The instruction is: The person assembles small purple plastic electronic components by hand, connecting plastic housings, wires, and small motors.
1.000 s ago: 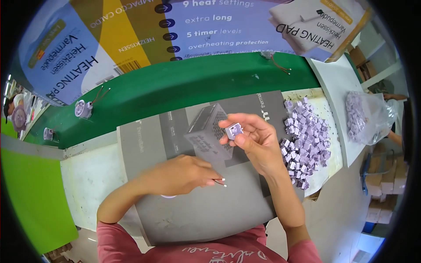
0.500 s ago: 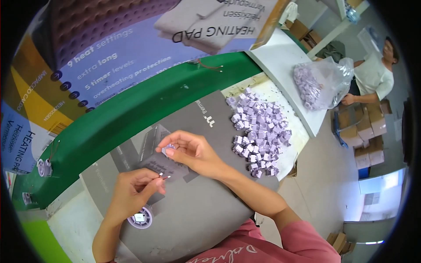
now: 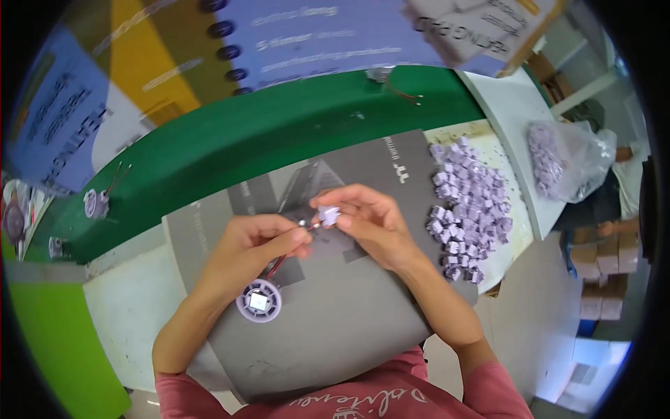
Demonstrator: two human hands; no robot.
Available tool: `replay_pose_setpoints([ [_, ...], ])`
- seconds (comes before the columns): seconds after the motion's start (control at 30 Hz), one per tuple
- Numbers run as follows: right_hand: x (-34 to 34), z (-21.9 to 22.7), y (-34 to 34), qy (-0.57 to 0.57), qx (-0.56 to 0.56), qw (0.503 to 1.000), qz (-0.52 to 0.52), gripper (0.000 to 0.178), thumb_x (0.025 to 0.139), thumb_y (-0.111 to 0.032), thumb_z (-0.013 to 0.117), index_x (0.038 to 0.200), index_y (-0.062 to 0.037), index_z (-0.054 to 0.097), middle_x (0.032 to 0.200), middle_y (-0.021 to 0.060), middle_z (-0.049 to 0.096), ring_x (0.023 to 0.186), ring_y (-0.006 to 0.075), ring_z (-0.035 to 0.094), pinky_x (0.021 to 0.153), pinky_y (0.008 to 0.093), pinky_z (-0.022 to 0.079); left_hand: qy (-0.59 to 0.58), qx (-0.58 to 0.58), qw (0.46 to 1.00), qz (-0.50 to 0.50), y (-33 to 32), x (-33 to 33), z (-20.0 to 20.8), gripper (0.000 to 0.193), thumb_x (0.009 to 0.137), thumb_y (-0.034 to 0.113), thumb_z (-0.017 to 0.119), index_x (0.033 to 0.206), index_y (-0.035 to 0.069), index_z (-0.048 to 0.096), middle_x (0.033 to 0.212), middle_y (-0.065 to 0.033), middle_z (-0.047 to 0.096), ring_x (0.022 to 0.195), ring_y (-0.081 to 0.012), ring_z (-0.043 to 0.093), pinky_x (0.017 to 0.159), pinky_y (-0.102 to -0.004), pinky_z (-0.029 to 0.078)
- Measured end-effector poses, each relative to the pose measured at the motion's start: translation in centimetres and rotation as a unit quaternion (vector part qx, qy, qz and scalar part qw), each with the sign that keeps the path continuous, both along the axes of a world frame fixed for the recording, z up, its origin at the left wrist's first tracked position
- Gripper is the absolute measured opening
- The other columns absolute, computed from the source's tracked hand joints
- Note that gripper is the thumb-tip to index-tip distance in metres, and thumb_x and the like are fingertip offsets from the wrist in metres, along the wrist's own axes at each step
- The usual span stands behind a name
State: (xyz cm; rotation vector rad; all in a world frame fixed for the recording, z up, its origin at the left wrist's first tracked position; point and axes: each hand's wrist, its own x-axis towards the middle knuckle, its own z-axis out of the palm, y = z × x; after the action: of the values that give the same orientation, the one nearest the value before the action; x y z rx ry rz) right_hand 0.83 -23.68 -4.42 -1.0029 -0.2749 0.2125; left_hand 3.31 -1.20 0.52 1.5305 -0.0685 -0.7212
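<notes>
My left hand (image 3: 244,251) pinches the thin wires (image 3: 278,265) near their tips. These wires lead down to a round purple part (image 3: 259,301), like a small motor or fan with a white square at its centre, lying on the grey cardboard (image 3: 342,300) below my left hand. My right hand (image 3: 380,227) holds a small purple plastic block (image 3: 328,214) between thumb and fingers. Its side facing the left hand is close to the wire tips; whether they touch I cannot tell. Both hands are raised over the cardboard.
Right of the cardboard lies a heap of purple blocks (image 3: 471,209). Beyond it, a clear bag (image 3: 586,164) of similar blocks rests on a white ledge, near a person. A green strip (image 3: 279,140) carries more round parts with wires (image 3: 96,203). A large printed box (image 3: 314,35) stands behind.
My hands have come closer together, bringing the purple block beside the wire tips. The whole view has shifted, so the scene sits farther right.
</notes>
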Motion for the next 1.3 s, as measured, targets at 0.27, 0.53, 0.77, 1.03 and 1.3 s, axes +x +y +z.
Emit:
replay_pose_setpoints([
  [0.27, -0.1, 0.4, 0.9, -0.006, -0.070, 0.997, -0.024, 0.035, 0.096, 0.000, 0.058, 0.131, 0.0055, 0.054, 0.127, 0.0185, 0.063, 0.114, 0.0205, 0.063, 0.099, 0.0316, 0.051, 0.074, -0.091, 0.993, -0.011, 0.2, 0.1, -0.5, 0.029, 0.096, 0.024, 0.067, 0.102, -0.004, 0.072, 0.090, -0.0113, 0.073, 0.085, -0.0141, 0.070, 0.076, -0.0233, 0.051],
  [0.53, -0.9, 1.2, 1.6, -0.020, -0.112, 0.993, -0.034, 0.035, 0.095, 0.001, 0.059, 0.129, 0.0072, 0.058, 0.132, 0.0211, 0.060, 0.113, 0.0227, 0.063, 0.095, 0.0344, 0.054, 0.043, -0.106, 0.993, 0.001, 0.2, -0.1, -1.2, 0.026, 0.096, 0.022, 0.068, 0.100, -0.003, 0.071, 0.092, -0.0092, 0.072, 0.083, -0.0191, 0.072, 0.074, -0.0258, 0.053],
  [0.77, -1.1, 1.4, 2.2, -0.140, -0.250, 0.942, -0.178, 0.036, 0.083, 0.012, 0.068, 0.119, 0.0045, 0.067, 0.117, 0.0172, 0.066, 0.107, 0.0234, 0.066, 0.084, 0.0319, 0.058, 0.055, -0.103, 0.993, -0.011, 0.2, 0.0, -1.2, 0.026, 0.096, 0.022, 0.068, 0.100, -0.003, 0.072, 0.089, -0.0098, 0.072, 0.082, -0.0177, 0.072, 0.074, -0.0254, 0.053],
  [1.03, -1.1, 2.5, 2.7, -0.177, -0.343, 0.893, -0.232, 0.032, 0.075, 0.014, 0.071, 0.104, 0.0015, 0.074, 0.108, 0.0164, 0.071, 0.095, 0.0236, 0.070, 0.078, 0.0305, 0.058, 0.076, -0.094, 0.993, -0.013, 0.2, 0.2, -0.6, 0.025, 0.094, 0.022, 0.069, 0.094, -0.002, 0.073, 0.081, -0.0099, 0.071, 0.079, -0.0182, 0.073, 0.070, -0.0234, 0.051],
  [1.3, -0.5, 1.9, 1.8, -0.300, -0.361, 0.860, -0.200, 0.036, 0.074, 0.014, 0.072, 0.109, 0.0028, 0.072, 0.108, 0.0185, 0.071, 0.095, 0.0261, 0.070, 0.078, 0.0319, 0.059, 0.165, -0.151, 0.973, -0.051, 0.6, 1.1, -1.0, 0.023, 0.090, 0.021, 0.070, 0.090, -0.002, 0.073, 0.076, -0.0086, 0.070, 0.068, -0.0180, 0.069, 0.066, -0.0257, 0.051],
])
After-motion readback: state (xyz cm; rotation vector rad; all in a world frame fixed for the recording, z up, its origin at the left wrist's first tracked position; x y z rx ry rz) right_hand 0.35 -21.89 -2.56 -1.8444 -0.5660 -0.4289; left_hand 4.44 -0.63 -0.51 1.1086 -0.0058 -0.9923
